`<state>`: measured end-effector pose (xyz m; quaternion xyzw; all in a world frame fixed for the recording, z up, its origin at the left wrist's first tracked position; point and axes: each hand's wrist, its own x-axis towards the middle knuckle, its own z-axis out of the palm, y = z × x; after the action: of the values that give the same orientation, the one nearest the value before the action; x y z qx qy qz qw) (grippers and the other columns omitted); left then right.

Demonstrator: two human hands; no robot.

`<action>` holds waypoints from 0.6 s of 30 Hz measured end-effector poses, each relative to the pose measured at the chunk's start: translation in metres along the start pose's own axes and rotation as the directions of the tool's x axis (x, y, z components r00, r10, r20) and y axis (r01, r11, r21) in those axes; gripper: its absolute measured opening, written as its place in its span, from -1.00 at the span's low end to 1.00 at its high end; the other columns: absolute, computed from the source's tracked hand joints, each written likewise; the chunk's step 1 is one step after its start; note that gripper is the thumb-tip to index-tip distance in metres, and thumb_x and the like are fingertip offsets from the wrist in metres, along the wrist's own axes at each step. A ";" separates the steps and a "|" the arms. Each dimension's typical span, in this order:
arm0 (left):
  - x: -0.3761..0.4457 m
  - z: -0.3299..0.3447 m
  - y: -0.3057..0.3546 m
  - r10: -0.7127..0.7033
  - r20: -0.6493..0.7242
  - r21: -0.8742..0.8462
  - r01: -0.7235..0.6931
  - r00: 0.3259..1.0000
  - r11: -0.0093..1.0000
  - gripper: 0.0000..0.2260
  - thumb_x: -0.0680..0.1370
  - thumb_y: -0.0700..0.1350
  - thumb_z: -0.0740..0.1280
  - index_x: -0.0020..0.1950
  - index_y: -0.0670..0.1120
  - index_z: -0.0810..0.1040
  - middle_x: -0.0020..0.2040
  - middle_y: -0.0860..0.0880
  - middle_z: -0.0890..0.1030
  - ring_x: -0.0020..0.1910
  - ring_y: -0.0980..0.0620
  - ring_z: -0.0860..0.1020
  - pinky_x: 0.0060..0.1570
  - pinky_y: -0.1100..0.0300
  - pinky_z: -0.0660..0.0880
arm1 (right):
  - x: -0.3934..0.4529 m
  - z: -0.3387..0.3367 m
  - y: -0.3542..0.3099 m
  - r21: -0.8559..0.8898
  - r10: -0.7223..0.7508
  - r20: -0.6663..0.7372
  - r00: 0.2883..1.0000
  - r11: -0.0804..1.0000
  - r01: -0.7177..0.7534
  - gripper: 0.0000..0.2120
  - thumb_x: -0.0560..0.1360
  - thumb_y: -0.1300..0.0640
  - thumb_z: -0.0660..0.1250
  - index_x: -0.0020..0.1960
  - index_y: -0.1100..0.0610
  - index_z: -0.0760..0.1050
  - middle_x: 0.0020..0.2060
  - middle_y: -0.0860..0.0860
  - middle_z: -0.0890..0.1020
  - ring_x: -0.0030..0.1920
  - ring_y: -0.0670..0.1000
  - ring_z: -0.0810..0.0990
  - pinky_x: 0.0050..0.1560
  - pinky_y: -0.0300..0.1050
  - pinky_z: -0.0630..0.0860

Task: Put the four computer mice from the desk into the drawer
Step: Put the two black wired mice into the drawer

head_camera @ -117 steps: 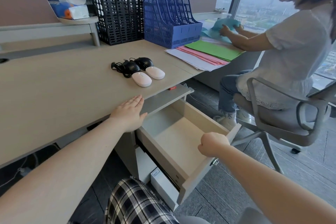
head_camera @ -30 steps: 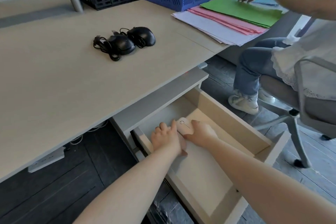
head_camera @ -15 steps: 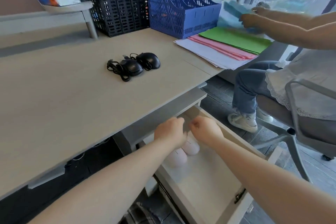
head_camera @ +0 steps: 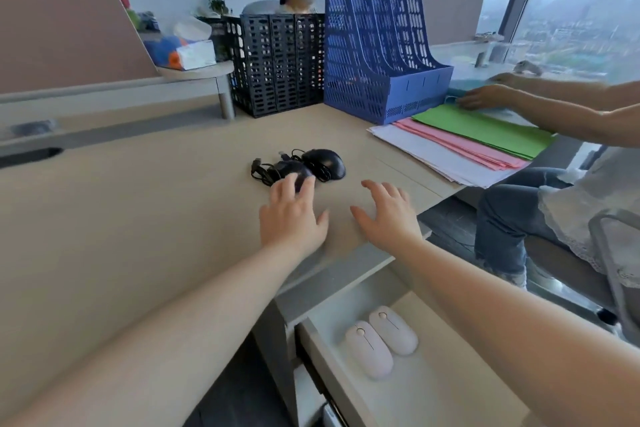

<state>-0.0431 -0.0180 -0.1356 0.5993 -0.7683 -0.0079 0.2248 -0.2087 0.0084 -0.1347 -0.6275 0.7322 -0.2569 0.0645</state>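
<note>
Two black wired mice lie side by side on the desk [head_camera: 121, 218] with their cables bundled: the left black mouse [head_camera: 289, 168] is partly covered by my fingertips, the right black mouse [head_camera: 325, 163] is fully visible. My left hand [head_camera: 292, 215] hovers open with its fingers at the left black mouse. My right hand [head_camera: 388, 211] is open above the desk edge, a short way in front of the right black mouse. Two pale pink mice [head_camera: 381, 340] lie together in the open drawer [head_camera: 433, 388] below the desk edge.
A black mesh file rack [head_camera: 277, 62] and a blue file rack [head_camera: 381, 55] stand at the back of the desk. Stacked white, pink and green papers [head_camera: 467, 146] lie at the right, handled by a seated person [head_camera: 554, 204]. A tissue box [head_camera: 194, 54] sits on a shelf.
Both hands have left the drawer and risen over the desk toward the black mice. The two pink mice now lie released in the drawer.
</note>
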 end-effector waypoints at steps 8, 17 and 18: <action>0.057 0.027 -0.035 -0.126 0.033 -0.007 0.126 0.992 0.992 -0.25 0.42 0.35 0.25 0.53 0.17 0.05 0.57 -0.05 0.03 0.54 -0.24 -0.02 0.36 -0.18 0.26 | 0.078 0.040 -0.027 0.020 -0.003 0.079 0.997 1.000 0.002 -0.26 0.44 -0.22 0.25 0.53 -0.20 -0.01 0.55 0.07 0.12 0.55 0.14 0.07 0.46 0.12 0.19; 0.088 0.041 -0.032 -0.086 -0.029 -0.038 0.085 0.996 0.996 -0.65 0.45 0.06 0.27 0.22 0.05 0.41 0.33 -0.08 0.36 0.31 -0.30 0.29 0.13 -0.14 0.45 | 0.123 0.061 -0.032 -0.021 -0.070 0.074 0.995 0.997 0.072 -0.36 0.43 -0.30 0.22 0.46 -0.19 0.18 0.45 0.05 0.29 0.41 0.18 0.35 0.37 0.11 0.36; 0.088 0.040 -0.031 -0.088 -0.050 -0.032 0.086 0.995 0.996 -0.66 0.45 0.06 0.28 0.20 0.04 0.43 0.29 -0.08 0.38 0.26 -0.29 0.33 0.06 -0.10 0.47 | 0.122 0.061 -0.032 0.000 -0.071 0.054 0.996 0.997 0.071 -0.40 0.42 -0.27 0.25 0.42 -0.17 0.24 0.38 0.05 0.35 0.34 0.18 0.42 0.31 0.09 0.41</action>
<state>-0.0447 -0.1180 -0.1507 0.6288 -0.7352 -0.0135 0.2528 -0.1797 -0.1287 -0.1446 -0.6599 0.7076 -0.2412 0.0747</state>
